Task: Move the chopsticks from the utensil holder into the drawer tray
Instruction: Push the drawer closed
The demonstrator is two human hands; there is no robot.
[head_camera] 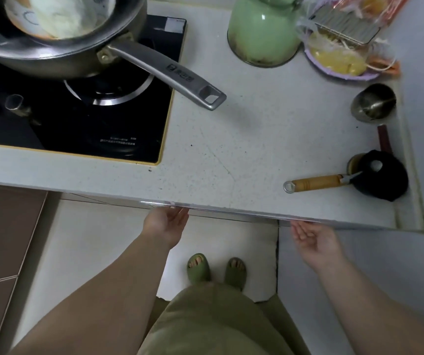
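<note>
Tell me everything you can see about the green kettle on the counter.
The kettle is pale green and glossy, like enamelled metal, with a round, wide body. Its top is cut off by the picture edge, so neither lid nor spout shows. The lower rim is darkened with brown stains. It stands upright on the white counter, right of the stove, beyond the pan handle. A plastic bag lies close at its right; whether they touch is unclear. No hand touches it.

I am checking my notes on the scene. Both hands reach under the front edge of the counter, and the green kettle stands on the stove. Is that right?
Not quite. The head view shows the left hand and right hand at the counter's front edge, but the green kettle stands on the white counter, right of the stove. The pan is what sits on the stove.
</note>
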